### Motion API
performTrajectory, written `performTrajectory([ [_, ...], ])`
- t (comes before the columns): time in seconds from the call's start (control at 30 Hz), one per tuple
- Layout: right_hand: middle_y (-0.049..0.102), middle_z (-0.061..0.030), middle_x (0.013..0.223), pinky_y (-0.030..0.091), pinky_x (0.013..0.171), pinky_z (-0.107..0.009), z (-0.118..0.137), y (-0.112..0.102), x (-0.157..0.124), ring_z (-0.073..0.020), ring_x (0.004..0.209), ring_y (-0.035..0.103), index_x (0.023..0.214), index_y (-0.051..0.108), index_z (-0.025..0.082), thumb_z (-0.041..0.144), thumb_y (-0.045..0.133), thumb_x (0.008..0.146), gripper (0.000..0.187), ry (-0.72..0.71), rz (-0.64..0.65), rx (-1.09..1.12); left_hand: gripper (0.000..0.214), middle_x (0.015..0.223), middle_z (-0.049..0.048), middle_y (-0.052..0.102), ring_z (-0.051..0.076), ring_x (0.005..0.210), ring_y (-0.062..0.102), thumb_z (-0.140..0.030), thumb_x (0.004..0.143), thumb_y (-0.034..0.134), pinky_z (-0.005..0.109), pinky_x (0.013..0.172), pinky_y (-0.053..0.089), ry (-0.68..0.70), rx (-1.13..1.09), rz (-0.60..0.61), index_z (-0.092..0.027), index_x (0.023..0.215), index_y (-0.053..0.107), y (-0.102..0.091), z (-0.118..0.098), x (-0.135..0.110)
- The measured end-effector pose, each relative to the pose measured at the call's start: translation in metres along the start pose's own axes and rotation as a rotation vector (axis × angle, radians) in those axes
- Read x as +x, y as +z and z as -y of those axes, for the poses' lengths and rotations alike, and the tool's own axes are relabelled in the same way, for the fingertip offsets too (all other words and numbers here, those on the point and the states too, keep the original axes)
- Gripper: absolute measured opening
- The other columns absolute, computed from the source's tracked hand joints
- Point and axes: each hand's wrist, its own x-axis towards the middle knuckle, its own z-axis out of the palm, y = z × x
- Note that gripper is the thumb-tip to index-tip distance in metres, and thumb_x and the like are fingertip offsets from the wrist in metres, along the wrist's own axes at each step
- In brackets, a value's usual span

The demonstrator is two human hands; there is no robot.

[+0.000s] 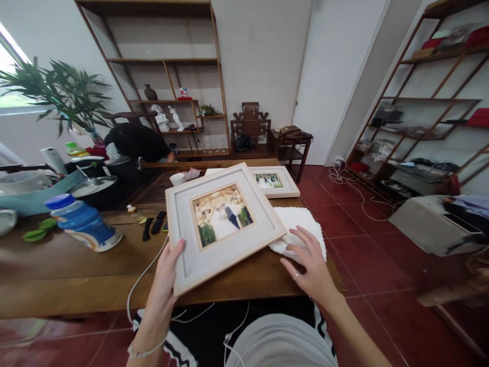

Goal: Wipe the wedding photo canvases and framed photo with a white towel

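A wedding photo in a light wooden picture frame is tilted up above the table's front part. My left hand grips its lower left edge, with the thumb over the front and the fingers hidden behind. My right hand is open, fingers spread, over a white cloth with a scalloped edge. Whether its fingertips touch the cloth I cannot tell. Behind the held frame, a second picture frame lies on the table, partly covered from view.
On the wooden table to the left stand a blue-capped bottle, a lidded pan and a small oil bottle. A white cable hangs over the front edge. Across the table, a person's dark-haired head is bent low.
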Motion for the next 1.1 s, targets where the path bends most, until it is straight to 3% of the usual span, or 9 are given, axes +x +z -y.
performTrajectory([
  [0.1, 0.049, -0.0118, 0.123, 0.037, 0.094, -0.053, -0.001, 0.015, -0.007, -0.0326, 0.116, 0.043, 0.108, 0.054, 0.026, 0.021, 0.054, 0.081, 0.028, 0.019, 0.137, -0.154, 0.042, 0.086, 0.0027, 0.071, 0.022, 0.078, 0.068, -0.033, 0.073, 0.063, 0.029, 0.069, 0.056, -0.061, 0.047, -0.059, -0.02, 0.113, 0.057, -0.015, 0.0, -0.013],
  [0.23, 0.056, -0.01, 0.096, 0.045, 0.079, -0.044, -0.023, 0.02, 0.001, -0.0283, 0.093, 0.052, 0.117, 0.051, 0.023, 0.008, 0.046, 0.074, 0.046, 0.118, 0.19, -0.207, 0.053, 0.086, 0.0023, 0.071, 0.024, 0.078, 0.068, -0.04, 0.068, 0.065, 0.032, 0.065, 0.056, -0.114, 0.113, -0.039, -0.021, 0.117, 0.054, -0.022, 0.007, -0.025],
  [0.47, 0.056, -0.0062, 0.096, 0.045, 0.078, -0.037, -0.067, -0.037, 0.02, -0.0246, 0.089, 0.055, 0.095, 0.059, 0.022, 0.021, 0.047, 0.079, 0.019, 0.299, -0.17, 0.082, 0.057, 0.092, 0.0047, 0.07, 0.026, 0.082, 0.067, -0.044, 0.059, 0.073, 0.032, 0.067, 0.053, -0.207, 0.144, 0.11, -0.018, 0.108, 0.057, -0.012, 0.027, -0.028],
  [0.53, 0.058, -0.0045, 0.094, 0.045, 0.076, -0.035, -0.073, -0.051, 0.023, -0.0239, 0.087, 0.056, 0.093, 0.058, 0.022, 0.024, 0.049, 0.077, 0.018, 0.34, -0.19, 0.149, 0.053, 0.092, 0.005, 0.069, 0.025, 0.083, 0.066, -0.044, 0.06, 0.073, 0.03, 0.068, 0.052, -0.212, 0.157, 0.166, -0.017, 0.103, 0.057, -0.006, 0.034, -0.025],
  [0.7, 0.057, -0.0052, 0.084, 0.046, 0.076, -0.036, -0.068, -0.051, 0.024, -0.0245, 0.085, 0.055, 0.069, 0.054, 0.021, 0.022, 0.051, 0.074, 0.006, 0.22, 0.112, 0.064, 0.045, 0.09, 0.0054, 0.069, 0.023, 0.082, 0.065, -0.046, 0.064, 0.07, 0.027, 0.069, 0.05, -0.194, 0.185, 0.269, -0.016, 0.096, 0.057, 0.01, 0.046, -0.015],
  [0.77, 0.055, -0.0052, 0.079, 0.046, 0.074, -0.037, -0.062, -0.045, 0.024, -0.0247, 0.081, 0.055, 0.062, 0.047, 0.022, 0.024, 0.055, 0.074, 0.014, 0.178, 0.175, -0.023, 0.044, 0.089, 0.0047, 0.068, 0.022, 0.081, 0.065, -0.046, 0.064, 0.07, 0.027, 0.069, 0.049, -0.192, 0.195, 0.281, -0.017, 0.095, 0.057, 0.014, 0.048, -0.013],
  [0.83, 0.056, -0.0061, 0.084, 0.047, 0.073, -0.037, -0.057, -0.044, 0.026, -0.0243, 0.081, 0.055, 0.064, 0.046, 0.022, 0.022, 0.054, 0.074, 0.014, 0.149, 0.154, -0.079, 0.043, 0.087, 0.004, 0.068, 0.022, 0.08, 0.065, -0.047, 0.064, 0.069, 0.027, 0.069, 0.049, -0.191, 0.202, 0.289, -0.017, 0.093, 0.056, 0.017, 0.048, -0.01],
  [0.97, 0.05, -0.0107, 0.116, 0.046, 0.082, -0.039, -0.056, -0.053, 0.04, -0.0268, 0.102, 0.052, 0.076, 0.051, 0.022, 0.009, 0.046, 0.071, 0.015, 0.048, -0.087, -0.152, 0.043, 0.083, 0.0032, 0.067, 0.021, 0.078, 0.065, -0.05, 0.064, 0.068, 0.027, 0.067, 0.048, -0.185, 0.224, 0.309, -0.017, 0.089, 0.056, 0.019, 0.048, -0.006],
  [1.1, 0.03, -0.0061, 0.143, 0.043, 0.092, -0.043, -0.062, -0.054, 0.058, -0.0271, 0.122, 0.04, 0.075, 0.053, 0.022, 0.004, 0.04, 0.071, 0.022, -0.113, 0.083, -0.189, 0.046, 0.083, 0.0041, 0.068, 0.022, 0.078, 0.064, -0.055, 0.062, 0.067, 0.027, 0.066, 0.048, -0.176, 0.29, 0.291, -0.017, 0.087, 0.057, 0.024, 0.05, -0.002],
])
